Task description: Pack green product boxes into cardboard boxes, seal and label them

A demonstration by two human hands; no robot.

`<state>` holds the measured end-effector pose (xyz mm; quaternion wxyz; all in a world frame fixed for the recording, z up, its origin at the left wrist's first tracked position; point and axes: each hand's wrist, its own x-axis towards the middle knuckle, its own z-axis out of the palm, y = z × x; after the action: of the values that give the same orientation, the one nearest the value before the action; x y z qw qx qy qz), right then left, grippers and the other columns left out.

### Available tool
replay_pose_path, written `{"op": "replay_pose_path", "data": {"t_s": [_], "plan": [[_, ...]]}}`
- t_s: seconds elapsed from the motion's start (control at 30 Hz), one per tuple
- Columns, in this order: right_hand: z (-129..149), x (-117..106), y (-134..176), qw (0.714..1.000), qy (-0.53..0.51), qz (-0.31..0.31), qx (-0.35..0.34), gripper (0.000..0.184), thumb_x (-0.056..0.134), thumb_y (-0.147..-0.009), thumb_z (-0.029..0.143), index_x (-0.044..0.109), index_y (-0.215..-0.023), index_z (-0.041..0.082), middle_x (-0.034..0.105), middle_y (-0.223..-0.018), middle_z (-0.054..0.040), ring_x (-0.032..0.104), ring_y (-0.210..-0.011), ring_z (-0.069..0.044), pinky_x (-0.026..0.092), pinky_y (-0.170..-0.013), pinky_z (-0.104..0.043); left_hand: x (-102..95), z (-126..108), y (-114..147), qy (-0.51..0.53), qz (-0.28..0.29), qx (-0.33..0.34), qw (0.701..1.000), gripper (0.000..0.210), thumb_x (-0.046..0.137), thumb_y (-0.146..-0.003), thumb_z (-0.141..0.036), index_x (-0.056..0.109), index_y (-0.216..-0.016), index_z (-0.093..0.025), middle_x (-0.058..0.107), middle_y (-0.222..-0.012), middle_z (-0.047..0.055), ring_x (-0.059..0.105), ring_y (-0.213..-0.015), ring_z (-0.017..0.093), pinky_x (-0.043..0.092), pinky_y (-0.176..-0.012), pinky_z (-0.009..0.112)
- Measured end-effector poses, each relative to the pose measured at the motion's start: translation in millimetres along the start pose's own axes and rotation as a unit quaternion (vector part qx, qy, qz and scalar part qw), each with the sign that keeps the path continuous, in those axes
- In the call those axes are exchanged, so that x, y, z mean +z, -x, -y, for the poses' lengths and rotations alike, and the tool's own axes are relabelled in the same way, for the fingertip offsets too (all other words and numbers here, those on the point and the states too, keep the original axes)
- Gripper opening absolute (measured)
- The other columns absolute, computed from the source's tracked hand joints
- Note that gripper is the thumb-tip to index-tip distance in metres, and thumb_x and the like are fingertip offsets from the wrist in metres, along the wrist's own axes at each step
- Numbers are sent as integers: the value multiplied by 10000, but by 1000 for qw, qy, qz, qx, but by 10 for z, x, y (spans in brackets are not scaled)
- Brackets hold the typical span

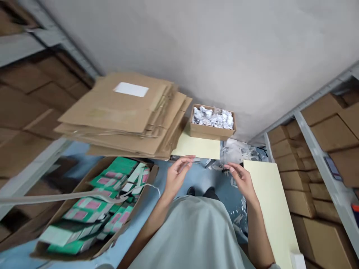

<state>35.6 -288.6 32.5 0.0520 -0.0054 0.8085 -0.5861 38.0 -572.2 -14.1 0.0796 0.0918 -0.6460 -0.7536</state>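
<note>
My left hand point(177, 175) is raised in front of my apron, its fingers loosely bent and the thumb a little apart from them. No object shows in it. The stack of flattened cardboard boxes point(120, 108) is just beyond it to the left, with a white label point(131, 89) on top. Across a gap, my right hand point(241, 180) hovers beside the pale yellow tabletop point(273, 201). Its fingers are slightly curled, and nothing is visible between them. Neither hand touches the furniture.
An open carton point(98, 257) of green and pink boxes point(84, 209) stands at left, a white strap point(61, 197) crossing it. Ahead, a carton point(210, 132) holds crumpled paper point(213, 117). Plastic bags point(238, 149) lie beyond. Shelves of brown boxes point(297, 157) flank both sides. A phone point(333, 168) rests at right.
</note>
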Motion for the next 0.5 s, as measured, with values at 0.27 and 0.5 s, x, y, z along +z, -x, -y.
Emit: {"op": "replay_pose_path", "data": {"t_s": [0.27,0.5], "plan": [[333,759,-1048,977,-16,201,-71,481,708,-1007,693,819,-1216,274,860,-1236,-122,803,-1217,-338,595,-1156,-556,-716,-44,372,-20,-265,13,964,296,815,-887,-548,777,-937,-259,834,-1207,108,760,-1211,303,603,-1069,464],[505,1366,-1367,914,-24,396,-84,416,711,-1029,638,821,-1247,302,866,-1212,-87,801,-1219,-320,603,-1163,-535,-777,-88,657,-31,-425,2,905,364,839,-864,-605,778,-936,-254,835,-1197,120,752,-1237,322,592,-1073,474]]}}
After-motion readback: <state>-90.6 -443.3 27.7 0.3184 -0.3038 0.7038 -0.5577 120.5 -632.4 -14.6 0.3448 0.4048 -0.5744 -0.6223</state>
